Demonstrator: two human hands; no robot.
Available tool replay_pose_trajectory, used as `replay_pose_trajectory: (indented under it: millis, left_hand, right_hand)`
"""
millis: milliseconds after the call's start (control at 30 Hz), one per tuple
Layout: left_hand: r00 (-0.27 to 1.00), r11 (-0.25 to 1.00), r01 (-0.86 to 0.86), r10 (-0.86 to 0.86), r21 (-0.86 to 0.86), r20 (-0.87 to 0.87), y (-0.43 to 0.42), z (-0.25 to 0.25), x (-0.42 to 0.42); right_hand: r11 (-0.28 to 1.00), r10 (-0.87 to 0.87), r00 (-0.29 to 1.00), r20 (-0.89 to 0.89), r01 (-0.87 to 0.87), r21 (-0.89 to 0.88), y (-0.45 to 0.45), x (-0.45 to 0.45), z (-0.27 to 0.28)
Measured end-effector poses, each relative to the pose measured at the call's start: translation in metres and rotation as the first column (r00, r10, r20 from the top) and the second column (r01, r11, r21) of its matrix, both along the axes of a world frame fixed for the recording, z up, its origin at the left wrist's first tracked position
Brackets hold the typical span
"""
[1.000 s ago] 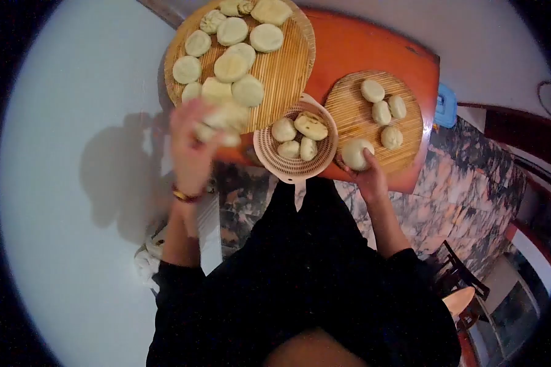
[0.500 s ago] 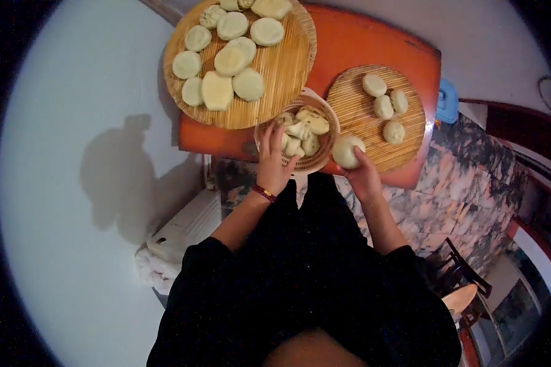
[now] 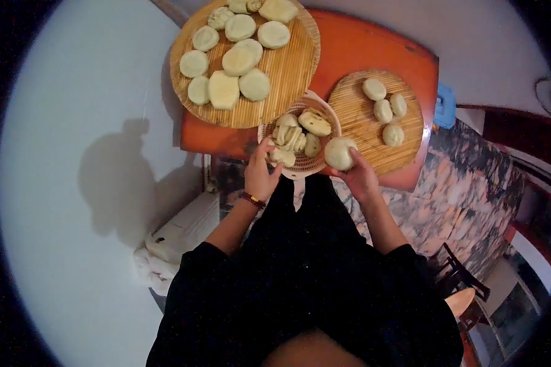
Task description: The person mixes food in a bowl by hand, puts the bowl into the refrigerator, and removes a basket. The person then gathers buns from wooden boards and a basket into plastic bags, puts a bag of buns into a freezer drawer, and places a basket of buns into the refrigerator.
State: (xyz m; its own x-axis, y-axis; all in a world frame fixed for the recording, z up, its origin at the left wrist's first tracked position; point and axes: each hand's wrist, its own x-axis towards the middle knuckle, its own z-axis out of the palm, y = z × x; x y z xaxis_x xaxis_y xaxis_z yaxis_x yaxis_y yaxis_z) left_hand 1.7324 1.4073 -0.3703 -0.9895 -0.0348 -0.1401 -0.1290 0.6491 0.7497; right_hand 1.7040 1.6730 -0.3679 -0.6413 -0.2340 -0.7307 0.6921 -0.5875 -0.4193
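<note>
A pink basket [image 3: 333, 127] holds several pale buns, one of them a browned bun [image 3: 315, 123]. At its lower left side is my left hand [image 3: 261, 177], thumb and fingers apart, the tips beside a pale bun [image 3: 283, 157] among folded ones. My right hand [image 3: 361, 177] grips a round white bun [image 3: 339, 153] by the basket's right edge. Above the basket on the left, a large round slatted tray [image 3: 281, 76] carries several flat pale buns. On the right, a smaller round tray [image 3: 355, 110] bears several small buns.
The orange table [image 3: 343, 43] lies under the trays and basket. A blue plastic item [image 3: 446, 106] is beyond its right edge. To the left stands a pale wall [image 3: 61, 183], with a white bag [image 3: 153, 269] low beside it. A dark chair [image 3: 456, 275] is at the lower right.
My left hand came from the large tray with buns to the basket, let go of them there, and drew back slightly left. My right hand, still holding the round bun, shifted slightly left.
</note>
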Motion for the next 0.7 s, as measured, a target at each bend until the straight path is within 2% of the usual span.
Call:
replay_pose_trajectory:
  millis: [100, 167, 267, 333, 433, 633, 700]
  left_hand:
    - [0.999, 0.999, -0.041, 0.041, -0.01, -0.012, -0.002, -0.002, 0.003]
    - [0.995, 0.993, -0.093, 0.09, 0.076, 0.043, -0.003, -0.003, 0.005]
    - [0.992, 0.983, -0.125, 0.123, 0.134, 0.018, -0.003, -0.007, 0.007]
    - [0.993, 0.989, -0.112, 0.115, 0.098, -0.032, -0.006, -0.006, 0.007]
    - [0.995, 0.984, -0.096, 0.095, 0.147, 0.019, -0.009, -0.012, 0.009]
    - [0.976, 0.961, -0.21, 0.216, 0.181, -0.016, -0.017, -0.015, 0.015]
    - [0.965, 0.947, -0.262, 0.255, 0.186, 0.062, -0.022, -0.018, 0.02]
  right_hand:
    - [0.999, 0.034, 0.999, -0.014, -0.034, -0.032, -0.006, -0.004, -0.001]
    - [0.997, 0.055, 0.998, -0.037, -0.056, -0.047, -0.012, -0.01, -0.002]
    - [0.996, 0.056, 0.997, -0.05, -0.06, -0.068, -0.02, -0.016, 0.003]
    - [0.994, 0.107, 0.994, -0.032, -0.107, -0.004, -0.026, -0.023, 0.015]
    - [0.983, 0.182, 0.983, -0.009, -0.181, 0.027, -0.029, -0.031, 0.014]
    - [0.983, 0.17, 0.983, -0.068, -0.164, 0.08, -0.033, -0.041, 0.004]
    - [0.983, 0.163, 0.985, -0.058, -0.157, 0.095, -0.033, -0.043, -0.002]
